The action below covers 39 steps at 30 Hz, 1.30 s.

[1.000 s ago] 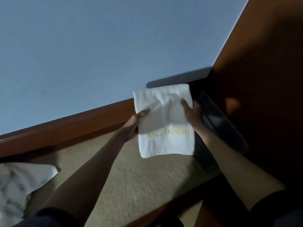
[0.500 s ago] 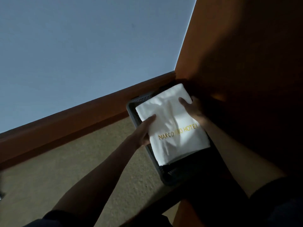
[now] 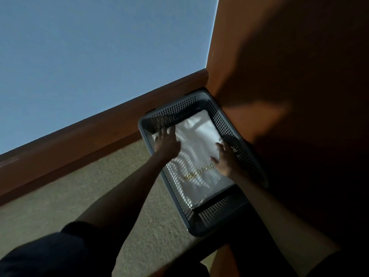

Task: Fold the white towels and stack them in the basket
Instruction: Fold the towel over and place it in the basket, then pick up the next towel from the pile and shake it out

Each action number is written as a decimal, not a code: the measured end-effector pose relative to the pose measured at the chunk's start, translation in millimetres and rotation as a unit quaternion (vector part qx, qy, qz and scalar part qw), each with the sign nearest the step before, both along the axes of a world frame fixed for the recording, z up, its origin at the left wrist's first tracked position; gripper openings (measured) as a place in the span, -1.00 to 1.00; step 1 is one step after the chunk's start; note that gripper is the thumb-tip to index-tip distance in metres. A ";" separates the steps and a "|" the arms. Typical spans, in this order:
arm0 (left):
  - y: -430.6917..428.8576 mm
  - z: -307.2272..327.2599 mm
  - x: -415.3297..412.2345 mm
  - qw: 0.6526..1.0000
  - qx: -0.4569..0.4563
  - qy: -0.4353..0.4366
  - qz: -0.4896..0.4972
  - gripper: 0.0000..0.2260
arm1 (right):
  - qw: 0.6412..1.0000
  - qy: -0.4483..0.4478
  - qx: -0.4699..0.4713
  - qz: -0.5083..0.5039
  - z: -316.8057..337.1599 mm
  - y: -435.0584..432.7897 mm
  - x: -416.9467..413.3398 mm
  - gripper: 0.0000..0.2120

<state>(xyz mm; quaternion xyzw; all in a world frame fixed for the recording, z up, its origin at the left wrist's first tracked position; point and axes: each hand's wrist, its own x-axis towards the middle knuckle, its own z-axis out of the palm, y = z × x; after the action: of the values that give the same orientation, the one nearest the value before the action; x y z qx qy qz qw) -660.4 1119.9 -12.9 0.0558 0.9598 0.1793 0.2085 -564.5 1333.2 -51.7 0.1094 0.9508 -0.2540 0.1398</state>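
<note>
- Your fingers (image 3: 163, 132) on the left hand (image 3: 167, 144) are spreading wide and lying flat on the far left part of the white towel (image 3: 196, 154), gripping nothing.
- Your right hand (image 3: 226, 158) is resting on the towel's right side, its fingers (image 3: 219, 145) lying loosely extended on the cloth. The frame is slightly blurred there, so you cannot tell whether the thumb is tucking under the edge.
- Nearest to you, a dark sleeve (image 3: 50, 254) is covering your left upper arm, and both bare forearms are reaching forward into the basket.
- Beige carpet (image 3: 79, 186) is showing beneath your left arm.
- The grey perforated basket (image 3: 175, 110) is sitting on that carpet, tucked into the corner.
- The towel is lying folded and flat inside the basket, filling most of its floor, with a dark strip of basket floor showing at the near end.
- Gold lettering (image 3: 199, 172) reading MARCO POLO is running across the towel between your hands, and your right hand is covering whatever follows it.
- Dotted light from the basket's holes is falling over the towel's left half.
- A brown baseboard (image 3: 99, 132) is running just behind the basket's far end.
- A brown wooden panel (image 3: 289, 76) is standing against its right side.
- A pale blue-grey wall (image 3: 89, 56) is rising above the baseboard.
</note>
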 end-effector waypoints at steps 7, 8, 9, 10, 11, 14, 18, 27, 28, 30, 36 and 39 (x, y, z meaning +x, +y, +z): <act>-8.6 -38.6 -32.7 0.991 -0.103 -0.058 -0.067 -0.20 | 0.996 0.064 0.021 0.053 -28.1 9.9 23.7 -0.25; -6.7 -38.2 -31.0 0.990 -0.109 -0.056 -0.073 -0.21 | 0.996 0.069 0.016 0.051 -28.6 11.7 24.9 -0.24; -5.6 -37.0 -28.8 0.989 -0.114 -0.054 -0.081 -0.22 | 0.996 0.071 0.012 0.049 -29.3 13.5 27.0 -0.24; -5.7 -35.6 -26.7 0.988 -0.119 -0.047 -0.091 -0.23 | 0.996 0.069 0.010 0.046 -28.8 14.2 29.8 -0.24; -7.2 -34.6 -25.6 0.986 -0.124 -0.040 -0.102 -0.22 | 0.997 0.066 0.013 0.043 -28.3 14.3 32.7 -0.24; -9.0 -28.9 -21.4 0.985 -0.149 -0.023 -0.083 -0.16 | 0.997 0.044 0.040 0.040 -21.0 7.5 34.8 -0.27; 15.0 -19.5 6.0 0.984 -0.120 0.063 -0.115 -0.29 | 0.994 -0.032 0.104 0.030 -7.0 -9.5 29.1 -0.34; 2.1 10.9 50.8 0.976 -0.106 -0.085 -0.169 -0.38 | 0.985 -0.120 0.103 0.070 36.5 -43.8 25.1 -0.55; -3.9 23.8 49.7 0.980 -0.080 -0.078 -0.162 -0.42 | 0.986 -0.118 0.093 0.071 44.8 -49.0 20.9 -0.60; -26.0 55.1 52.7 0.988 -0.035 -0.055 -0.143 -0.51 | 0.988 -0.115 0.068 0.072 64.1 -67.7 12.3 -0.66; -150.4 143.5 100.5 0.996 0.069 0.010 -0.054 -0.73 | 0.989 -0.055 -0.030 0.131 128.9 -162.3 -10.1 -0.59; -232.9 173.0 139.2 0.997 0.071 0.030 0.008 -0.75 | 0.978 -0.069 -0.032 0.196 169.5 -233.8 -7.6 -0.65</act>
<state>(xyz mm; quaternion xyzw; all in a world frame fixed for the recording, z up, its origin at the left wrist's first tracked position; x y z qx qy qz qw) -521.2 887.0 160.1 0.0677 0.9510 0.2467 0.1736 -572.1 1099.4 117.8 -0.0667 0.9330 -0.2439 0.2561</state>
